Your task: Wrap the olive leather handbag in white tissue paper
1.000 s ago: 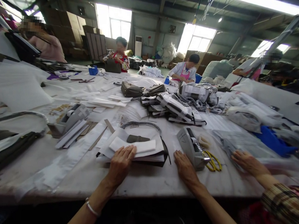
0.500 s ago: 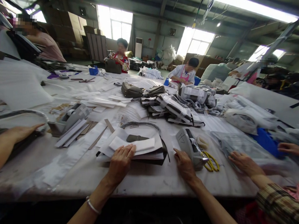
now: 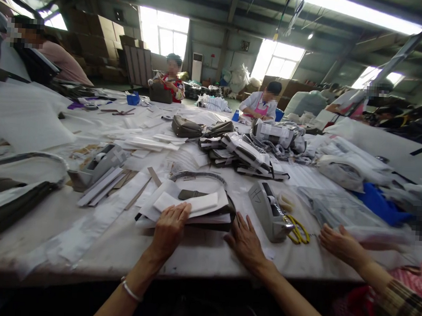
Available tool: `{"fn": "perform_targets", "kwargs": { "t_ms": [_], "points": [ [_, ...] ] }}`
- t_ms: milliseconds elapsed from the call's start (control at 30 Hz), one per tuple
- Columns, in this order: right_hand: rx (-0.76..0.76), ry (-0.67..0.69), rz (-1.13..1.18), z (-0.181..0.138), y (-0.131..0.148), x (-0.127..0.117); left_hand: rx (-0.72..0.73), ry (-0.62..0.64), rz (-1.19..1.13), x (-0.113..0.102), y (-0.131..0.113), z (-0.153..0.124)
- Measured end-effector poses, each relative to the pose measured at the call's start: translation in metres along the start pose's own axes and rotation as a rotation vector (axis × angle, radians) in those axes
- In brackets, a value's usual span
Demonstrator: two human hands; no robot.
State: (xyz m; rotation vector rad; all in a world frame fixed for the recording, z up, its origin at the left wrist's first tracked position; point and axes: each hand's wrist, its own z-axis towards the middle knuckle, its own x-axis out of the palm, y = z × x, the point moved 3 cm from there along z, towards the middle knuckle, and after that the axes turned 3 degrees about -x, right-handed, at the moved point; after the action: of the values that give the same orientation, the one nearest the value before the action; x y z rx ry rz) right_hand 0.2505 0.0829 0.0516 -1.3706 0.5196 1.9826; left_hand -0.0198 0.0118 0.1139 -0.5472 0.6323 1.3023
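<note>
In front of me a dark handbag (image 3: 218,225) lies on the table, partly covered by white wrapping sheets and a folded white foam strip (image 3: 204,204). Its wrapped handle (image 3: 199,175) arches behind it. My left hand (image 3: 169,229) grips the bag's near left edge, fingers over the end of the foam strip and thumb hidden. At the bag's right end is my right hand (image 3: 247,241), open, its spread fingers touching or nearly touching the side. A grey tape dispenser (image 3: 268,211) stands just right of that hand, with yellow-handled scissors (image 3: 299,229) beside it.
A second tape dispenser (image 3: 99,165) and cardboard strips (image 3: 123,186) lie to the left, near another bag (image 3: 18,203). Wrapped bags (image 3: 243,153) are piled behind. On the right, a co-worker's hand (image 3: 345,245) rests by plastic bags (image 3: 336,208) and a blue bin (image 3: 383,204).
My right hand has moved left from the tape dispenser to the bag's right end. My left hand stays put. The co-worker's hand on the far left has left the view.
</note>
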Motion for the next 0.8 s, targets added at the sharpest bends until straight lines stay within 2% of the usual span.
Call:
{"fn": "perform_targets", "kwargs": {
  "t_ms": [267, 367, 467, 567, 633, 733, 800],
  "points": [
    [-0.077, 0.046, 0.148, -0.019, 0.084, -0.012, -0.065, 0.006, -0.007, -0.004, 0.001, 0.007],
    [-0.058, 0.116, 0.176, -0.020, 0.100, -0.014, 0.001, 0.018, 0.014, 0.000, -0.005, 0.001],
    [-0.038, 0.235, 0.255, -0.013, 0.108, -0.034, 0.091, 0.042, 0.046, 0.005, -0.014, -0.008],
    [-0.040, 0.396, 0.565, 0.005, 0.107, -0.075, 0.115, 0.078, 0.082, 0.007, -0.021, -0.014],
    [0.017, 0.400, 0.813, 0.029, 0.096, -0.104, 0.125, 0.105, 0.093, 0.007, -0.025, -0.018],
    [0.150, 0.116, 0.839, 0.080, 0.059, -0.129, 0.133, 0.129, 0.104, 0.006, -0.029, -0.021],
    [0.220, 0.066, 0.735, 0.116, 0.034, -0.122, 0.132, 0.133, 0.113, 0.007, -0.031, -0.023]
  ]
}}
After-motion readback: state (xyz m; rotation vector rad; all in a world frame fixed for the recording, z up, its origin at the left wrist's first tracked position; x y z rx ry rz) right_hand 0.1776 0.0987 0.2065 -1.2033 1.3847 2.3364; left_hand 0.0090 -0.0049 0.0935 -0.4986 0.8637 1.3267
